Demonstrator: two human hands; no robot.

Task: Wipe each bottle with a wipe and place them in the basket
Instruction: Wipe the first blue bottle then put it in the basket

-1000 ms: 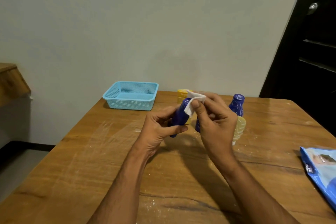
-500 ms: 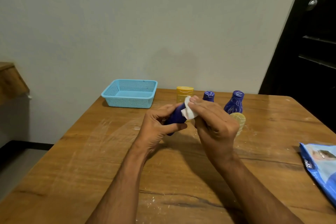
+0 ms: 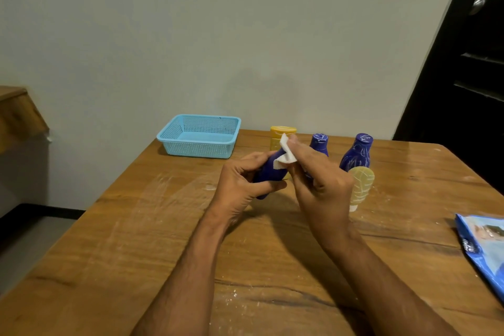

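My left hand (image 3: 240, 185) grips a dark blue bottle (image 3: 270, 172) tilted above the wooden table (image 3: 136, 240). My right hand (image 3: 319, 180) presses a folded white wipe (image 3: 283, 154) against the bottle's upper part. Behind my hands stand a yellow bottle (image 3: 282, 132), two more blue bottles (image 3: 319, 143) (image 3: 357, 154) and a pale yellow bottle (image 3: 361, 187), partly hidden by my right hand. The light blue basket (image 3: 174, 142) sits at the table's far left with nothing visible in it.
A blue wipes packet (image 3: 485, 245) lies at the table's right edge. A grey wall runs behind the table, a dark door (image 3: 469, 76) stands at the right, and a wooden ledge (image 3: 19, 114) shows at the left.
My right hand has slid the wipe along the held blue bottle, and the bottle has turned slightly in my left hand. The other bottles and the basket have not moved.
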